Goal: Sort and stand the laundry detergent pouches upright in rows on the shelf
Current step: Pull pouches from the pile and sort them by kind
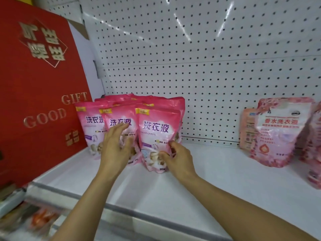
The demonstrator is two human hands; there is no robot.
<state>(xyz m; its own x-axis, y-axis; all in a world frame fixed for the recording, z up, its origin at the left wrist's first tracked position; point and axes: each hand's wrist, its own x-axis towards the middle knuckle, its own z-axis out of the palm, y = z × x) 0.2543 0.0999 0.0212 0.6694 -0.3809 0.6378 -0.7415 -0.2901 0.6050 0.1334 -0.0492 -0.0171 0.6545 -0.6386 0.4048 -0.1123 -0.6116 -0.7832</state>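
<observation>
Several bright pink detergent pouches stand upright in rows at the left of the white shelf (pixel 217 180). In the front row are a left pouch (pixel 90 129), a middle pouch (pixel 119 119) and a right pouch (pixel 158 133); more stand behind them. My left hand (pixel 115 146) lies flat with fingers spread against the front of the middle pouch. My right hand (pixel 175 157) pinches the lower right edge of the right pouch. At the far right stands a separate group of pale pink flowered pouches (pixel 278 131), leaning slightly.
A large red gift box (pixel 40 87) leans against the shelf's left end, right beside the pink pouches. A white pegboard wall (pixel 199 58) backs the shelf. A lower shelf with blurred goods (pixel 34 218) shows at the bottom left.
</observation>
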